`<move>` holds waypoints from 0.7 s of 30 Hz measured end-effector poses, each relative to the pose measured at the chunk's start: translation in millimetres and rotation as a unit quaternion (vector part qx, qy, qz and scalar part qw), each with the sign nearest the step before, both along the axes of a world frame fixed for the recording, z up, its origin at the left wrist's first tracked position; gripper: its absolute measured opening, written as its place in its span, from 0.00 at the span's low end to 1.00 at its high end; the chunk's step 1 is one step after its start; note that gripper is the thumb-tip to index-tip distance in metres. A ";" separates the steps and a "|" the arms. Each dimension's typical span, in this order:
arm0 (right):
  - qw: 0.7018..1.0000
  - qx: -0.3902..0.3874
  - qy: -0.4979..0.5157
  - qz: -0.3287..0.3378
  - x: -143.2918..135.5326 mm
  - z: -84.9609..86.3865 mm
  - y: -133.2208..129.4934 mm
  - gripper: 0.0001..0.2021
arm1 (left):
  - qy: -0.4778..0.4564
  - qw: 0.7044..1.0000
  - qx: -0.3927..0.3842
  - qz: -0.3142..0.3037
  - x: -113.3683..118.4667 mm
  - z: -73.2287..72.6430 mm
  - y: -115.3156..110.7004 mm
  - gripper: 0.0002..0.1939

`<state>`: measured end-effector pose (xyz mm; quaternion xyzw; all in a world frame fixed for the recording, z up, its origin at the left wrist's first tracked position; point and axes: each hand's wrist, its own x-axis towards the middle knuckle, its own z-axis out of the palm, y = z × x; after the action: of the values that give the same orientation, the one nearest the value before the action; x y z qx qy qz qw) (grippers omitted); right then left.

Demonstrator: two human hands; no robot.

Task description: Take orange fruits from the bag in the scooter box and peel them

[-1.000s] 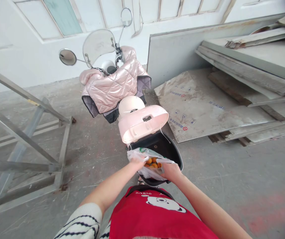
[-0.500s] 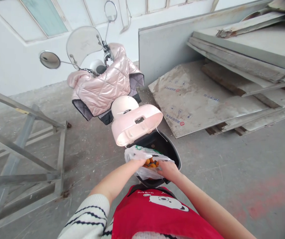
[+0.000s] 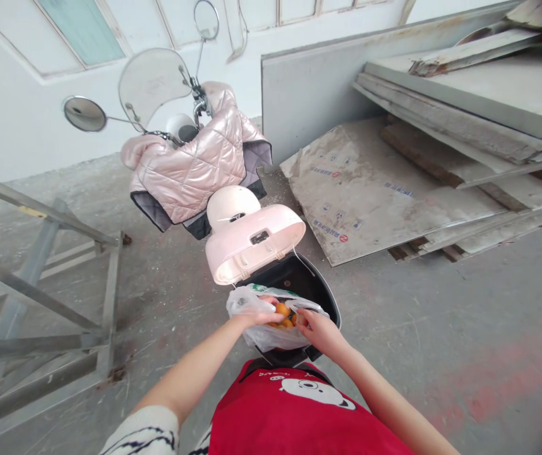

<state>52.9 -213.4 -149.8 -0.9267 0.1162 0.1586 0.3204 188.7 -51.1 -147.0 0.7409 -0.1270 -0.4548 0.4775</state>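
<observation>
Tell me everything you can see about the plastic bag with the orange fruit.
The thin, translucent white plastic bag, crumpled, with a green patch near its rim, is held open over the scooter's open black rear box. The left hand grips its left edge and the right hand its right edge. Small round orange fruits show inside.

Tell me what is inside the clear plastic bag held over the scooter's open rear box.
The plastic bag holds small orange fruits, seen through its open mouth between the left hand and right hand. How many lie deeper is hidden by the hands and crumpled film.
</observation>
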 end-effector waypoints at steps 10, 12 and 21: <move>0.932 0.197 -0.303 -0.035 -32.3 102.5 26.1 0.19 | 0.295 0.899 -0.317 0.070 -80.8 98.3 40.2 0.24; 0.930 0.145 -0.337 -0.015 -38.3 113.8 31.3 0.20 | 0.286 0.895 -0.336 0.069 -89.8 111.7 42.2 0.25; 0.938 0.142 -0.316 -0.026 -71.9 118.0 38.2 0.19 | 0.189 0.920 -0.322 0.118 -129.3 129.5 36.7 0.28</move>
<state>-19.0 -175.2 -31.9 -0.8708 0.0091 -0.1356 0.4725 59.4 -14.4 -17.4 0.4576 -0.0856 -0.4612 0.7554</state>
